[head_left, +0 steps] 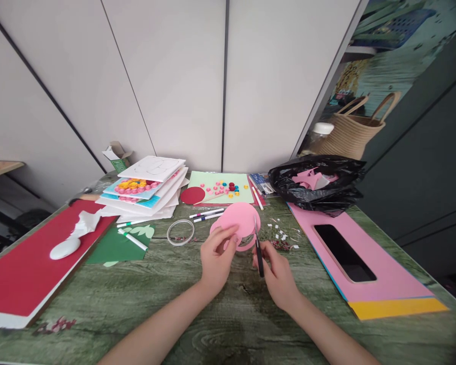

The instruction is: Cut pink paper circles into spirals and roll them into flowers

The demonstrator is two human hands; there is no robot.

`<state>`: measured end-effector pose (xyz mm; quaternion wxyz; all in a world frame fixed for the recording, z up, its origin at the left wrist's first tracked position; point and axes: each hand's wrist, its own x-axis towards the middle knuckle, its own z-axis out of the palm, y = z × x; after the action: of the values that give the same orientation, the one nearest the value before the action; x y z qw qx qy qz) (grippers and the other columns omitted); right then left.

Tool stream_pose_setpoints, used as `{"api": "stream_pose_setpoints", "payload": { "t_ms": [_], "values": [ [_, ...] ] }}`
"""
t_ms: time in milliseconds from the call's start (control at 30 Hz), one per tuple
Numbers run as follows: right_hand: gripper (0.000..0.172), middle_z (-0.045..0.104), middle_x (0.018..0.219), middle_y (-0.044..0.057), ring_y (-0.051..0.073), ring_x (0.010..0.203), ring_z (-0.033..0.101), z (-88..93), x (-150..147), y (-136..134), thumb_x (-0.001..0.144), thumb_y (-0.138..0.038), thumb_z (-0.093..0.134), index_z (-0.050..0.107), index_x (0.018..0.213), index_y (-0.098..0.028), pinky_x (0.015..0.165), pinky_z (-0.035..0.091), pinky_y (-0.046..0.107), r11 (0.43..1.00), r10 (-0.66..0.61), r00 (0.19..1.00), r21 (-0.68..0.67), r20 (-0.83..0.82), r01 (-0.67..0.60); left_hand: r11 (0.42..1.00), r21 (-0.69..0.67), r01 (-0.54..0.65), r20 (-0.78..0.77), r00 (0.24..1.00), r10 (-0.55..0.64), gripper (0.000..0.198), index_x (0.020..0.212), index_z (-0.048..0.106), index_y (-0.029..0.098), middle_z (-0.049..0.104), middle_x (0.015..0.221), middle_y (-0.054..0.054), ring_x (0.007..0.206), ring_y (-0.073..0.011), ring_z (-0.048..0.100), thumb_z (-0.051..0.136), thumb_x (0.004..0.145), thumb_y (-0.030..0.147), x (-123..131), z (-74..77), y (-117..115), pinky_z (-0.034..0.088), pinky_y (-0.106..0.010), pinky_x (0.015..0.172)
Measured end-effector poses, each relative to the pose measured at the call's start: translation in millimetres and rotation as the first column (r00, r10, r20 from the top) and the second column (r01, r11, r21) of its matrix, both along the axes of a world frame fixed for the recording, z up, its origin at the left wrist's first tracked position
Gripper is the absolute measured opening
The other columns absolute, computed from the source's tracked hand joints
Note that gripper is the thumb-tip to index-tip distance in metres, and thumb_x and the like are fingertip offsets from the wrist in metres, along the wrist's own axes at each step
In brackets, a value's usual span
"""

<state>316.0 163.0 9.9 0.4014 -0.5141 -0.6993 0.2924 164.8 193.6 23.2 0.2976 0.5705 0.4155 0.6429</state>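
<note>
While the left hand (218, 256) pinches the round-edged pink paper sheet (240, 218) at 12 o'clock from both hands, the right hand (275, 271) is nearer its 3 o'clock edge, gripping black-handled metal scissors (260, 256) there, long axis pretty much pointing 12.

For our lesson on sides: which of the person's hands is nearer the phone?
Right. The right hand, holding the scissors, is left of the phone; the left hand, holding pink paper, is farther left.
</note>
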Motion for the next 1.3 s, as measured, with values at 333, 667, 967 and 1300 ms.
{"api": "stream_pose_setpoints", "payload": {
  "t_ms": [333, 667, 967, 1300],
  "values": [
    [0.01, 0.054, 0.068, -0.002, 0.013, 0.061, 0.049, 1.4, 0.1, -0.2, 0.089, -0.024, 0.037, 0.046, 0.085, -0.02, 0.059, 0.036, 0.023, 1.0, 0.012, 1.0, -0.027, -0.01, -0.013, 1.0, -0.024, -0.008, -0.012, 1.0, 0.008, 0.025, 0.101, 0.068, 0.023, 0.067, 0.099, -0.007, 0.091, -0.0176, 0.059, 0.06, 0.077, 0.021, -1.1, 0.8, -0.3, 0.047, -0.03, 0.081],
    [0.012, 0.051, 0.066, -0.002, 0.013, 0.061, 0.048, 1.1, -0.1, 0.8, 0.089, -0.025, 0.036, 0.044, 0.081, -0.02, 0.06, 0.035, 0.024, 0.998, 0.025, 1.0, -0.055, -0.002, -0.025, 0.999, -0.038, -0.009, 0.03, 0.999, 0.01, 0.029, 0.107, 0.065, 0.025, 0.063, 0.108, -0.006, 0.097, -0.018, 0.058, 0.059, 0.078, 0.022, -1.6, -2.3, 1.8, 0.047, -0.031, 0.085],
    [0.013, 0.051, 0.065, -0.002, 0.013, 0.06, 0.047, 2.0, -1.1, 0.4, 0.088, -0.027, 0.037, 0.043, 0.078, -0.02, 0.058, 0.034, 0.024, 0.998, 0.029, 0.999, -0.064, 0.016, -0.027, 0.999, -0.042, -0.022, 0.11, 0.994, 0.026, 0.031, 0.107, 0.064, 0.027, 0.06, 0.109, -0.005, 0.089, -0.0138, 0.059, 0.061, 0.076, 0.021, -1.6, -1.3, 1.2, 0.05, -0.025, 0.077],
    [0.01, 0.051, 0.067, -0.002, 0.013, 0.062, 0.046, 0.8, -1.0, 0.5, 0.088, -0.027, 0.04, 0.045, 0.084, -0.02, 0.059, 0.034, 0.024, 0.999, 0.018, 0.999, -0.048, -0.027, -0.019, 0.999, -0.047, 0.01, 0.062, 0.998, -0.007, 0.028, 0.104, 0.066, 0.022, 0.063, 0.107, -0.008, 0.094, -0.0176, 0.057, 0.061, 0.076, 0.022, 0.4, -1.9, -0.5, 0.049, -0.028, 0.079]
  ]
}}
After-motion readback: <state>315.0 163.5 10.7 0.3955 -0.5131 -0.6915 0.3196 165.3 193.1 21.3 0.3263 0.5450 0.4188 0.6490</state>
